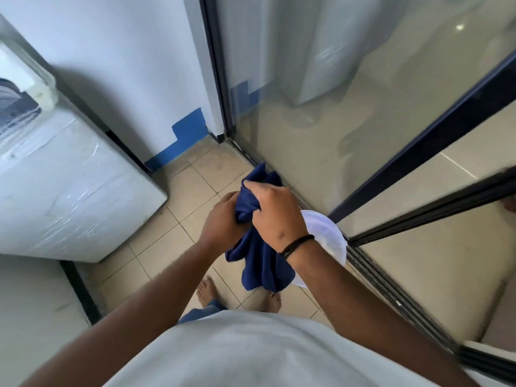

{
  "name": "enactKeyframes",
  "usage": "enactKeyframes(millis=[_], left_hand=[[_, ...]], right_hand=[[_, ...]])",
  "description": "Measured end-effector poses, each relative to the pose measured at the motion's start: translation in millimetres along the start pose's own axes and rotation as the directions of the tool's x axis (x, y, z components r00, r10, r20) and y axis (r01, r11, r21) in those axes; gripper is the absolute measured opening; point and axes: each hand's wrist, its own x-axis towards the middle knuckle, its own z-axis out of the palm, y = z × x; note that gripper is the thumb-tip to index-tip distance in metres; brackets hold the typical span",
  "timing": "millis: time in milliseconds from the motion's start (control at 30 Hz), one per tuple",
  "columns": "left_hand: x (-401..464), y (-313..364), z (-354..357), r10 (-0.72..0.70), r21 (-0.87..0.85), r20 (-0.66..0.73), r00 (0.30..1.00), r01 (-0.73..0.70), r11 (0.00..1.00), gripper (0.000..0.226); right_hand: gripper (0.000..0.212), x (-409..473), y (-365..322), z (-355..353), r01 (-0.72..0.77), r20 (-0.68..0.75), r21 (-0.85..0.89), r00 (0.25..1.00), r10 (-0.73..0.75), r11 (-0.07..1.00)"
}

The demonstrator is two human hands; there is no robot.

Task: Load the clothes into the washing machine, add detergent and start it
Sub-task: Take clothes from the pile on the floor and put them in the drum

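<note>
A dark blue cloth (261,261) hangs bunched in front of me, above the tiled floor. My left hand (223,219) grips its middle from the left, and my right hand (276,210) grips the top of the bunch, fingers curled into the fabric. The white top-load washing machine (64,191) stands at the left, wrapped in plastic film. Its top opening (14,107) shows at the far left edge with dark striped clothes inside. A white round basin (329,236) sits on the floor behind my right wrist, mostly hidden.
A sliding glass door with dark frames (418,152) runs along the right, its track (391,291) on the floor. A white wall with blue trim (184,135) stands behind. My bare feet (206,291) are on beige tiles between machine and door.
</note>
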Motion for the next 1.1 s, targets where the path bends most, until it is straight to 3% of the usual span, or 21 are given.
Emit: enactKeyframes(millis=[33,100,233,367,433,567,633,700,800,833,867,967,1100], left_hand=[[-0.6,0.3,-2.7,-0.028,0.023,-0.04,0.999,0.029,0.999,0.012],[-0.5,0.3,-11.9,-0.069,0.035,-0.121,0.99,0.074,0.997,0.021],[1.3,-0.1,-43.8,-0.139,-0.096,-0.234,0.962,0.12,0.988,0.025],[-2.9,11.7,-82.8,-0.083,-0.196,-0.297,0.951,0.024,0.98,0.019],[-5.6,23.4,-104.0,-0.02,-0.199,-0.337,0.941,-0.051,0.979,0.019],[-6.9,32.9,-154.6,0.002,-0.246,-0.424,0.906,-0.118,0.962,0.024],[-5.8,24.7,-184.2,0.029,-0.207,-0.457,0.889,-0.138,0.969,0.025],[-1.7,8.7,-214.0,0.05,-0.096,-0.473,0.88,-0.108,0.989,0.031],[2.2,-28.8,-255.3,0.027,0.095,-0.458,0.888,0.018,0.995,0.042],[2.9,-45.5,-268.3,0.013,0.153,-0.442,0.897,0.061,0.986,0.055],[2.8,-60.2,-279.5,0.0,0.199,-0.422,0.907,0.093,0.976,0.07],[-1.1,-93.8,-298.6,-0.041,0.17,-0.362,0.931,0.109,0.979,0.087],[-1.1,-111.4,-292.7,-0.055,0.093,-0.315,0.947,0.088,0.992,0.103]], right_hand=[[0.045,2.9,-4.6,0.0,0.003,-0.058,0.059,0.998,0.001,0.998],[0.056,10.9,-10.2,-0.2,0.043,-0.145,0.155,0.989,-0.021,0.987],[0.093,12.6,-14.1,9.0,0.127,-0.175,0.257,0.981,-0.083,0.958],[0.118,-0.4,7.9,43.8,-0.013,-0.179,0.309,0.981,0.071,0.951],[0.105,-1.2,22.4,67.1,-0.161,-0.117,0.355,0.97,0.215,0.921],[0.008,8.4,33.3,96.7,-0.404,-0.035,0.245,0.905,0.425,0.881],[0.034,22.5,31.3,103.1,-0.454,0.009,0.16,0.888,0.459,0.876],[0.04,35.0,23.3,105.3,-0.467,-0.035,0.132,0.879,0.475,0.875],[0.02,48.4,12.0,106.2,-0.429,-0.087,0.072,0.896,0.434,0.9],[0.013,54.0,9.5,106.9,-0.381,-0.11,0.036,0.917,0.383,0.924],[0.018,60.1,4.0,105.0,-0.33,-0.127,-0.006,0.937,0.327,0.944],[0.038,86.9,-24.1,98.4,-0.21,-0.191,-0.118,0.964,0.186,0.97],[0.043,123.2,-103.4,93.3,-0.004,-0.254,-0.123,0.967,-0.027,0.992]])
